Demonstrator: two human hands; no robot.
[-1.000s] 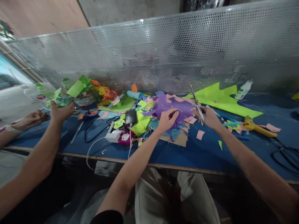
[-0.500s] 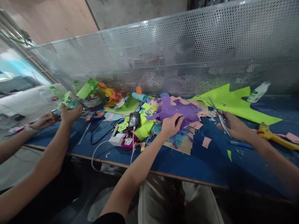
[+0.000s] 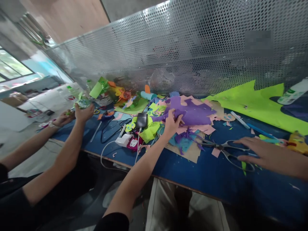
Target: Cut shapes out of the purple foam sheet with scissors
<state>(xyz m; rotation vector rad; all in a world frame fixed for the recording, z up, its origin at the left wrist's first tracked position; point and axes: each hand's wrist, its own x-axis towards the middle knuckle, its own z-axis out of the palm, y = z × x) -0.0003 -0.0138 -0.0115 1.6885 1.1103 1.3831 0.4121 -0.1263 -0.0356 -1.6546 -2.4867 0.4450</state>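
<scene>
Purple sheet material with jagged edges lies on a heap of coloured scraps. My left hand has its fingers bent around the near left edge of this sheet, with a fold of purple between fingers and thumb. A pair of metal scissors rests on the blue table with blades spread, pointing left toward the scraps. Beside the scissor handles is my right hand, its fingers stretched and apart, holding nothing. Pink, teal and purple offcuts lie under and around the blades.
A lime-green sheet and a white bottle are at the right, near a yellow glue gun. A white charger with cables sits left of the heap. Another person's hands hold a plastic bottle. Perforated metal panel stands behind.
My right hand has let go of the scissors, which now lie on the table nearer the scraps. My left hand has taken hold of the purple sheet. The view has shifted.
</scene>
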